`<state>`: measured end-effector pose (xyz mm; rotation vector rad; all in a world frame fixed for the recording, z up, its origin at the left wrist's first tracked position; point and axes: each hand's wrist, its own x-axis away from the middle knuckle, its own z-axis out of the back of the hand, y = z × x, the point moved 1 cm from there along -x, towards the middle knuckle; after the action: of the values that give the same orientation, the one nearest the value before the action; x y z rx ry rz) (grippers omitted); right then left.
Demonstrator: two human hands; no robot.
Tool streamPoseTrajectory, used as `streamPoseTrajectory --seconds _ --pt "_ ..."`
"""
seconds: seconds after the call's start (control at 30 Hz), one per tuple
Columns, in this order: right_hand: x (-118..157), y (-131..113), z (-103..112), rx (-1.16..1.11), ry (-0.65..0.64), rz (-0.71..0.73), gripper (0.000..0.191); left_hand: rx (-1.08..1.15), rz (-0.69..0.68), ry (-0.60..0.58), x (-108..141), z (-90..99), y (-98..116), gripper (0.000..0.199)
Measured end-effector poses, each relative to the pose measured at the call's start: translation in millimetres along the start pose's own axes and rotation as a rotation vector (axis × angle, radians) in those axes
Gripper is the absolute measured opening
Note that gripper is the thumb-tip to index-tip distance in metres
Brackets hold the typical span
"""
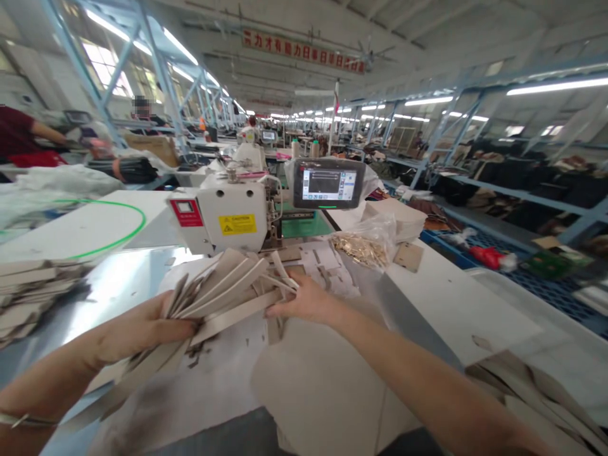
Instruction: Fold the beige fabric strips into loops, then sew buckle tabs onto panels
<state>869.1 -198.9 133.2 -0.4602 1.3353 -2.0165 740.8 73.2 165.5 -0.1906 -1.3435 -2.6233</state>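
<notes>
My left hand (142,329) grips the lower side of a loose bundle of beige leather-like strips (223,294), with the strips fanning out past my fingers. My right hand (304,301) is at the bundle's other end, its fingers closed over the strip ends. Behind the bundle stands a white industrial sewing machine (223,215), a few hand-widths beyond my hands. Paper-like cut pieces (323,266) lie on the table between my right hand and the machine.
A clear bag of small brass parts (363,244) and a stack of pale sheets (394,218) stand beside a touchscreen (329,183). More strips lie at both lower corners. Shelves of dark goods run along the right; a co-worker sits at the far left.
</notes>
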Motion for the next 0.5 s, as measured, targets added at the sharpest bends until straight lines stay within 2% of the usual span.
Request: streamPoseTrajectory --seconds 0.1,0.2,0.3,0.4,0.5 --pt "-8.6 6.5 -13.5 -0.002 -0.075 0.011 0.062 -0.003 -0.040 -0.032 -0.6 -4.8 2.0 0.072" --pt "-15.7 12.8 -19.2 0.105 -0.045 0.030 0.047 0.009 -0.078 -0.075 -1.7 -5.0 1.6 0.070" --pt "-21.1 13.0 -14.2 0.215 0.007 0.179 0.029 0.090 -0.076 -0.008 -2.0 -3.2 -1.3 0.061" --pt "-23.0 8.3 -4.2 0.465 0.045 0.333 0.019 0.132 -0.049 0.011 -2.0 -5.1 -5.1 0.040" --pt "-21.5 2.1 2.5 0.640 -0.035 0.332 0.019 0.129 -0.003 -0.039 -3.5 -10.0 -8.0 0.027"
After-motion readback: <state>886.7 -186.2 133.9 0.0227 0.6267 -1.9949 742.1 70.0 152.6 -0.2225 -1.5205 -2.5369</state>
